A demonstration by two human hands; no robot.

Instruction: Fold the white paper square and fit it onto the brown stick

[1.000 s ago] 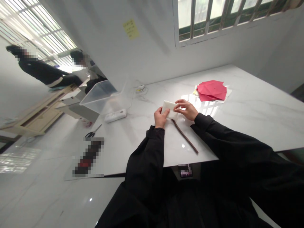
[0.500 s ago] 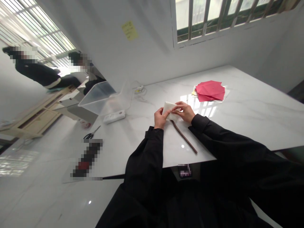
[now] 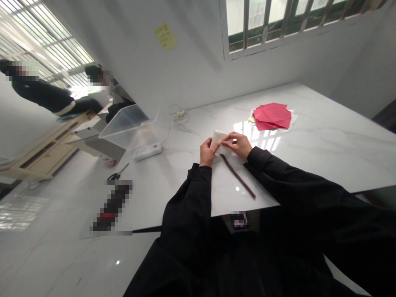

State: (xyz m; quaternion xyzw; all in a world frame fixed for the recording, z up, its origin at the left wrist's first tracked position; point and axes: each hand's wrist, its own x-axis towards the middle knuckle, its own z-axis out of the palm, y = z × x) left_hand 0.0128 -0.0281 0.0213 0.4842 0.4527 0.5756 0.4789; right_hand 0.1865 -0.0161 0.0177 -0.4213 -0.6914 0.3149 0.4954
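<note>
Head camera looks down on two black sleeves [image 3: 188, 202], which come in from the near side. I take the white folded sheet [image 3: 219, 136] as the centre of the clock; it is held above the near part of the white marbled table [image 3: 328, 136]. Left hand [image 3: 206, 153] is clamped on its left part, with the thumb lying on the face. Right hand [image 3: 241, 146] has its thumb and index finger brought together on the right part, near to the left thumb. Whether the sheet is paper or cloth, I cannot tell.

At 5 o'clock a slim brown stick [image 3: 237, 176] lies slanting on the table; its upper end is just beside the sheet, and I cannot tell if they touch. Between 8 and 9 there are black-handled scissors [image 3: 114, 176]. At 9 lies a white power strip [image 3: 147, 152], with a clear plastic bin [image 3: 122, 119] behind it. Between 2 and 3, red sheets [image 3: 272, 116] are piled over paler ones.

Farther away, a yellow sticky note [image 3: 165, 36] is on the wall at 11, a barred window [image 3: 256, 24] at 1, and a person in dark clothing [image 3: 40, 94] between 9 and 10.
</note>
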